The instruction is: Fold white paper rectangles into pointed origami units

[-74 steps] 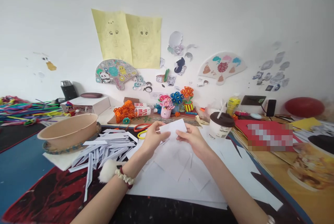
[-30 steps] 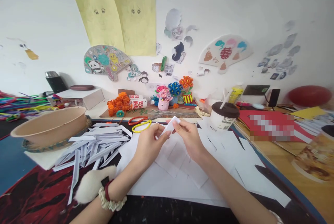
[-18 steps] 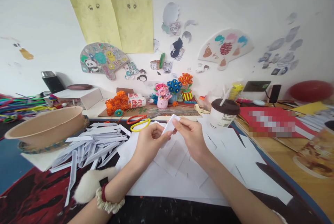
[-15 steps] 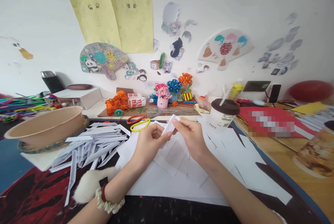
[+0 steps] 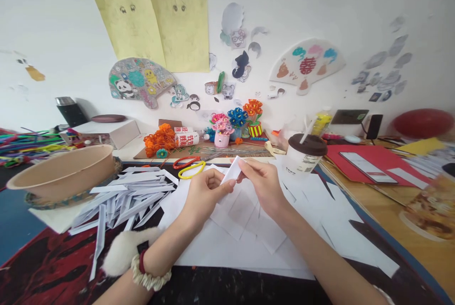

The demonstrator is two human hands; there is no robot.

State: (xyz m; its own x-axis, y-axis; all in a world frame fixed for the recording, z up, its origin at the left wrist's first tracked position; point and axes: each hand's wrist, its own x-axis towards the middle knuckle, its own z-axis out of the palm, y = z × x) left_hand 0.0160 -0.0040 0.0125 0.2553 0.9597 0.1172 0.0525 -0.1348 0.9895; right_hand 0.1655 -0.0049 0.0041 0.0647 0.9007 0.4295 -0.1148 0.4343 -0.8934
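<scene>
Between my two hands is a small folded strip of white paper (image 5: 232,170), held above the sheets on the table. My left hand (image 5: 206,191) pinches its lower end between thumb and fingers. At the upper right edge, the thumb and fingertips of my right hand (image 5: 261,179) close on the same strip. Beneath lie large white paper sheets (image 5: 227,248) with several smaller cut pieces (image 5: 272,234) on top. To the left is a heap of folded paper strips (image 5: 124,196). Yellow-and-red-handled scissors (image 5: 192,170) lie just beyond my left hand, their blades mostly hidden.
A beige basin (image 5: 60,172) stands at the left. Near the back right are a lidded drink cup (image 5: 304,158) and a phone (image 5: 368,167) on a red folder (image 5: 336,153). Pipe-cleaner flower pots (image 5: 222,139) line the back. A fluffy white object (image 5: 119,253) lies beside my left forearm.
My right hand has shifted very slightly along the paper strip's upper end. Both hands keep hold of it, and little else differs.
</scene>
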